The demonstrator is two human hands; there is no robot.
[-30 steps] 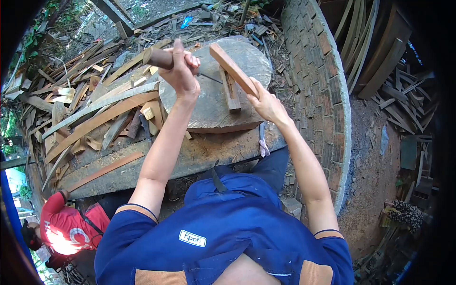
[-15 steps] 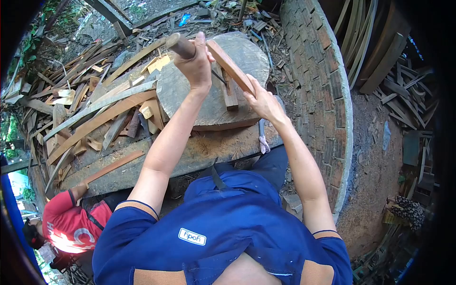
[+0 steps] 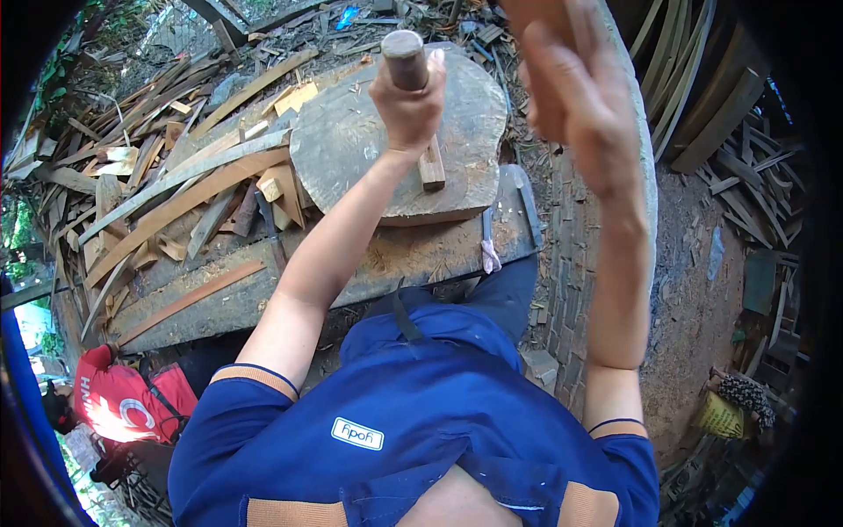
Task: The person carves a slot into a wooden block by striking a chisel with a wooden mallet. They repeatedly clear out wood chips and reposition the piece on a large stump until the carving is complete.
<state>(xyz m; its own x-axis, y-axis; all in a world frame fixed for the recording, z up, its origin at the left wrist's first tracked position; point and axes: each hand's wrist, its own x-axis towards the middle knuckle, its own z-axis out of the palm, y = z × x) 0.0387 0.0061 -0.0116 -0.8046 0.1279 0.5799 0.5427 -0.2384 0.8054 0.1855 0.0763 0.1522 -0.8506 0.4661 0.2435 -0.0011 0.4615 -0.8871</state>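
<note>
The left hand (image 3: 410, 110) has its fingers wrapped round a wooden handle (image 3: 405, 61), its lower end hidden. The right hand (image 3: 584, 105), blurred, grips a wooden bar (image 3: 549, 16) cut off above. A half-covered wood block (image 3: 431, 169) lies on the stump (image 3: 338, 140), atop the table (image 3: 206, 318). Scrap wood (image 3: 158, 184) crowds left, a brick wall (image 3: 572, 255) right. The shirt label (image 3: 357, 434) reads "yody".

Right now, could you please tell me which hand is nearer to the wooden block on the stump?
Left. The left hand partly covers the wooden block in this view; the right hand is raised farther off, to the block's right.
</note>
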